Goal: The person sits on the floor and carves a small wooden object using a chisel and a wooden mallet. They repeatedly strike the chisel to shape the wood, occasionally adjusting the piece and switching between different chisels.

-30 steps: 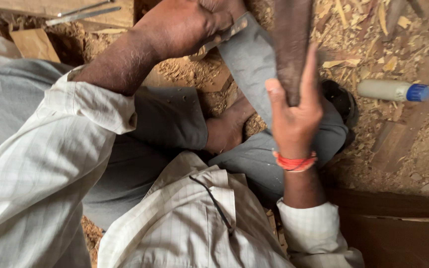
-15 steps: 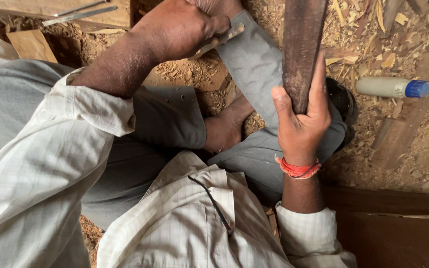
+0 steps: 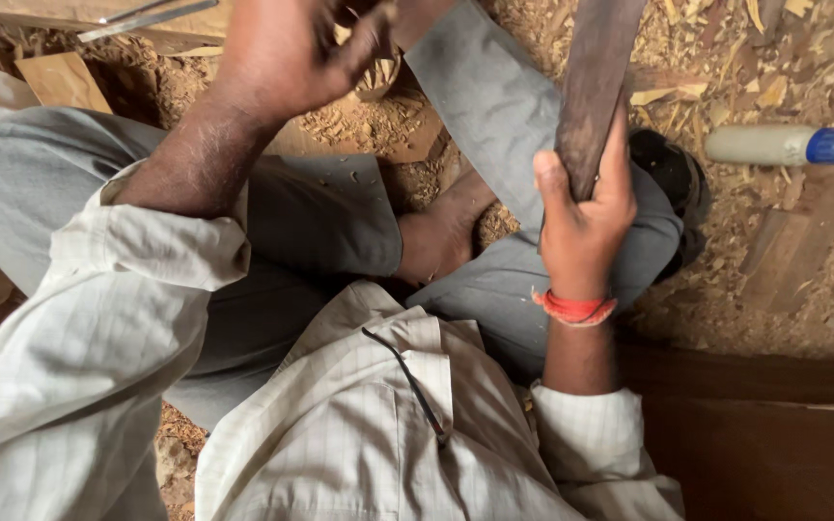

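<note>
Head view: the right hand (image 3: pixel 581 217) keeps its grip clamped on the dark wooden piece (image 3: pixel 596 82), right of the knee; the left hand (image 3: pixel 291 53) has lifted, fingers now apart, the tool gone.

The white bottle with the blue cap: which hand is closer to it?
Right. The right hand grips the dark wooden piece, a short way left of the bottle on the sawdust. The left hand is raised far across, at the top left.
</note>
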